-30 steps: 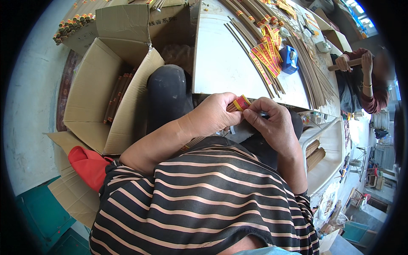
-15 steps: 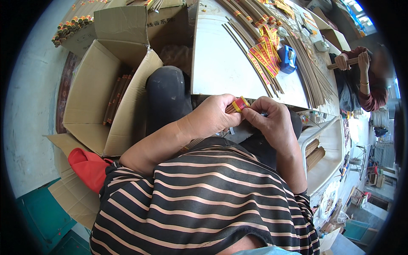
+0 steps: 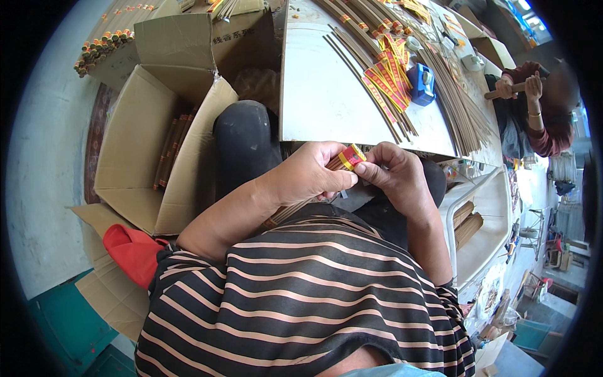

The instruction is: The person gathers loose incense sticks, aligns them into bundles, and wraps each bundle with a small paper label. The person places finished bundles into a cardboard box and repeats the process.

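Note:
A bundle of thin brown incense sticks (image 3: 335,164) is gripped in my left hand (image 3: 309,173), over my lap. Its lower length runs back beneath my left forearm. Around the bundle's upper end sits a red and yellow paper band (image 3: 353,156). With thumb and bent fingers, my right hand (image 3: 397,174) pinches the right edge of that band. More red and yellow paper strips (image 3: 391,78) lie on the white table ahead, beside loose incense sticks (image 3: 458,110) and a blue tape dispenser (image 3: 422,85).
An open cardboard box (image 3: 135,135) at my left holds several banded bundles. To the right is a white tub (image 3: 499,217) with brown bundles inside. A red cloth (image 3: 130,252) hangs by my left elbow. At the far right a co-worker (image 3: 534,110) grips a bundle of sticks.
The banded end has tilted and shifted slightly left, with more of the band's face and top showing. My left thumb now stretches along the sticks below the band.

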### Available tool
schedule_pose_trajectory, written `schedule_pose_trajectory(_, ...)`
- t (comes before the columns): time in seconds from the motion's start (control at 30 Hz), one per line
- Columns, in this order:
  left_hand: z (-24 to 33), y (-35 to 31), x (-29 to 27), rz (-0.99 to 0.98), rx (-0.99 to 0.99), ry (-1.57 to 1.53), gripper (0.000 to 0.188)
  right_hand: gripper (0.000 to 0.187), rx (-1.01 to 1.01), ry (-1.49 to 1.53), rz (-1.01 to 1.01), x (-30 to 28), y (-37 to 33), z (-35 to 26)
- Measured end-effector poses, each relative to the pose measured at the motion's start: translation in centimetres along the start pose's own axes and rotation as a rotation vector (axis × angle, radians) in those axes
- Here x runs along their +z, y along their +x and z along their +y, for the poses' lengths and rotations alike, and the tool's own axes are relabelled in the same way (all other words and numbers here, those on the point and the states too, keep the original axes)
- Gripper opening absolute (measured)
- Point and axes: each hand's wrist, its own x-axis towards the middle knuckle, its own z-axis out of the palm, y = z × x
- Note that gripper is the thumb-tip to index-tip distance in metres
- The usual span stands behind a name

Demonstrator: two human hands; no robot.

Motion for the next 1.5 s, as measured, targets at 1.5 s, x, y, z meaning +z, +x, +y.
schedule_pose_trajectory(1.5,-0.7,3.0,-1.3,-0.409,-0.127,-0.619,0.076,0.019,-0.788,-0.037,0.020,-1.0,3.2,3.7)
